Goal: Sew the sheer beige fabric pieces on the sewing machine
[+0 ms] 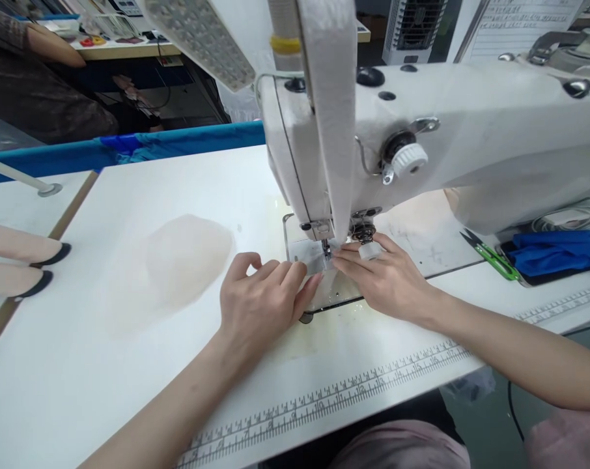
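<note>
A white sewing machine (295,150) stands over the table, its needle and presser foot (326,249) low at the metal needle plate (341,290). My left hand (263,296) lies just left of the foot, fingers curled and thumb pointing toward the plate. Right of the foot is my right hand (385,277), its fingertips drawn together close to the needle, partly behind a small white knob (370,251). Anything pinched in either hand is too small or too sheer to make out. A thin, pale beige sheer piece (187,260) lies flat on the table left of my left hand.
Green-handled thread snips (495,257) and blue cloth (561,251) lie at the right. A printed ruler (344,394) follows the front edge. Two beige tubes with black ends (21,242) reach in from the left. Beyond the blue cloth-covered edge (187,144) is another person (41,85).
</note>
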`<state>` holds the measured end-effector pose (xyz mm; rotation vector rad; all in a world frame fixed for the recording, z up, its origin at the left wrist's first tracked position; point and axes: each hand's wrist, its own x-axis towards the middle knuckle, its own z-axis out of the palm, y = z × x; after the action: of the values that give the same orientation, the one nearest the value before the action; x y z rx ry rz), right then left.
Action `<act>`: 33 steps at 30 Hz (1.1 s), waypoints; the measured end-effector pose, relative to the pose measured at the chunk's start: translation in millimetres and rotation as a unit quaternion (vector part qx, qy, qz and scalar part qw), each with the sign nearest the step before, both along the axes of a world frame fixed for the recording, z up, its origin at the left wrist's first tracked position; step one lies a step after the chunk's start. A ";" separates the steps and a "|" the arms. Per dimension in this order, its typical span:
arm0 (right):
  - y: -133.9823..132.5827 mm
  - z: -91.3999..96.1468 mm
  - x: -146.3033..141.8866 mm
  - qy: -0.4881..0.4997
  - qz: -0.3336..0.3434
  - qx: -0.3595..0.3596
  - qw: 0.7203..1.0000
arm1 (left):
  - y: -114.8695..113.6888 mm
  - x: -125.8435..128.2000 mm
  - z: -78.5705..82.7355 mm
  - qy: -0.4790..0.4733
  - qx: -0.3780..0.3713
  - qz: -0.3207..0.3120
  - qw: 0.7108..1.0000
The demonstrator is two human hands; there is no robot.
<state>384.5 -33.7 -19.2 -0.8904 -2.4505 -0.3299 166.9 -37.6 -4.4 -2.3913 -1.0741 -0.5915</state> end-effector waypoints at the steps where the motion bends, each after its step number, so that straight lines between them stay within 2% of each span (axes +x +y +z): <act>1: -1.7 0.6 -1.2 0.003 0.009 -0.007 1.000 | 0.4 -0.6 0.8 -0.008 0.000 -0.010 1.000; 6: -8.3 1.1 -5.5 0.005 0.053 -0.023 0.998 | 4.9 -1.4 -1.3 -0.049 -0.075 -0.071 0.993; 9: -8.2 1.0 -5.4 0.012 0.026 -0.005 1.000 | 5.4 -0.3 -3.7 -0.072 -0.094 -0.087 0.989; 13: -4.9 0.4 -3.5 -0.026 -0.018 -0.027 0.999 | 4.9 2.4 -8.3 -0.068 -0.146 -0.100 0.982; 21: 1.6 -1.6 0.9 -0.063 -0.055 -0.071 0.994 | -0.1 7.0 -15.6 -0.037 -0.116 -0.083 0.989; 27: 2.8 -0.9 1.0 -0.074 -0.056 -0.052 0.994 | -3.4 7.0 -14.0 -0.004 -0.093 -0.085 0.992; 33: 2.5 -1.3 1.6 -0.076 -0.060 -0.046 0.994 | -4.4 10.2 -14.1 -0.011 -0.087 -0.085 0.993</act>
<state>386.1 -31.2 -20.5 -1.0904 -2.5747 -0.3397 177.1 -42.1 -18.5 -2.6521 -0.9739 -0.6058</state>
